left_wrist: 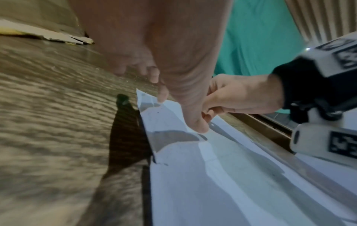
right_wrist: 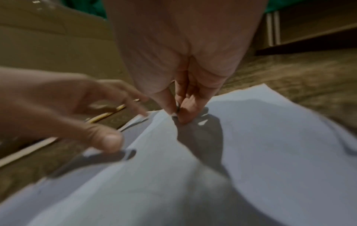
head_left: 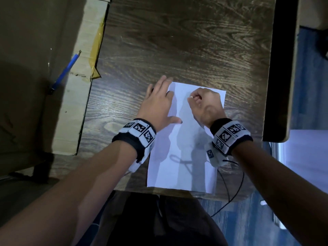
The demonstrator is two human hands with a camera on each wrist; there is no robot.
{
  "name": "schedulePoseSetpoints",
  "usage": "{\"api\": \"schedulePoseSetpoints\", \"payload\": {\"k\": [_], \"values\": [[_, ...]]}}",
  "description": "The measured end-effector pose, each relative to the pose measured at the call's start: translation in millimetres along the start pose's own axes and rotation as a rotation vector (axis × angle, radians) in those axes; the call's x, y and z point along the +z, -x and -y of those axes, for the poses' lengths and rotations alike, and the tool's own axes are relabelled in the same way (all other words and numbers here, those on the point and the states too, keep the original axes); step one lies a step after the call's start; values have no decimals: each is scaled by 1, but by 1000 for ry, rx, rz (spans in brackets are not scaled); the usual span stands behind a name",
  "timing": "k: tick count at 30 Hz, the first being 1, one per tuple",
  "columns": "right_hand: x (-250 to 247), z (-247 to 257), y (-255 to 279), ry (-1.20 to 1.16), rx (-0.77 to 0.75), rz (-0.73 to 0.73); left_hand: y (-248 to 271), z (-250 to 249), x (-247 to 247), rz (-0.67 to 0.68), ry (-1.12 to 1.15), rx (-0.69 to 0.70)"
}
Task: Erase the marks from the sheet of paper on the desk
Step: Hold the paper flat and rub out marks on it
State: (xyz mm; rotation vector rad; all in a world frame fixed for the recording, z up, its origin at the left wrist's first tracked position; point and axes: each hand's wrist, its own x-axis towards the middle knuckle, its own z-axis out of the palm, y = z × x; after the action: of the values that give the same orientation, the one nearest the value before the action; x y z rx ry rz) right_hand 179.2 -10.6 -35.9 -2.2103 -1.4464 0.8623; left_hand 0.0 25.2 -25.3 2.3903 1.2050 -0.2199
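A white sheet of paper [head_left: 184,174] lies on the dark wooden desk [head_left: 177,41], close to its near edge. A faint pencil loop [head_left: 178,159] marks the lower half. My left hand [head_left: 160,100] lies flat with fingers spread, pressing on the sheet's upper left edge [left_wrist: 154,104]. My right hand [head_left: 195,98] is curled over the upper part of the sheet and pinches a small pale eraser [head_left: 191,97] against the paper [right_wrist: 251,168]. In the right wrist view the pinching fingertips [right_wrist: 185,116] touch the sheet, with the left hand [right_wrist: 77,114] beside them.
A cardboard box [head_left: 35,86] borders the desk on the left, with a blue pen [head_left: 64,71] lying on it. A thin yellowish stick [right_wrist: 108,113] lies under the left fingers. A dark edge strip [head_left: 276,68] bounds the desk on the right. A black cable [head_left: 230,192] hangs from the right wrist.
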Motion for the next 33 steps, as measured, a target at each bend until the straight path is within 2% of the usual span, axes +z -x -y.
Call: {"api": "schedulePoseSetpoints", "payload": {"k": [3,6,10,13,15,18,22,24,28,33], "values": [[1,1,9,65,-177,105,-11,1,14,90,39,21],[-1,10,-3,213,-290,182,-10,7,24,114,49,29],[-2,14,-19,251,-374,186,-11,12,25,114,41,42],[3,2,7,281,-400,193,-10,13,27,108,46,43],[3,0,25,278,-442,250,-9,12,28,106,29,47],[0,12,9,332,-446,276,-10,9,28,109,0,40],[1,24,-19,299,-378,134,-10,7,26,112,-3,29],[5,15,-4,290,-340,131,-10,7,27,107,-7,24],[2,6,23,260,-382,201,-9,7,27,110,-2,16],[2,26,-21,292,-336,127,-10,6,25,126,-4,12]]}}
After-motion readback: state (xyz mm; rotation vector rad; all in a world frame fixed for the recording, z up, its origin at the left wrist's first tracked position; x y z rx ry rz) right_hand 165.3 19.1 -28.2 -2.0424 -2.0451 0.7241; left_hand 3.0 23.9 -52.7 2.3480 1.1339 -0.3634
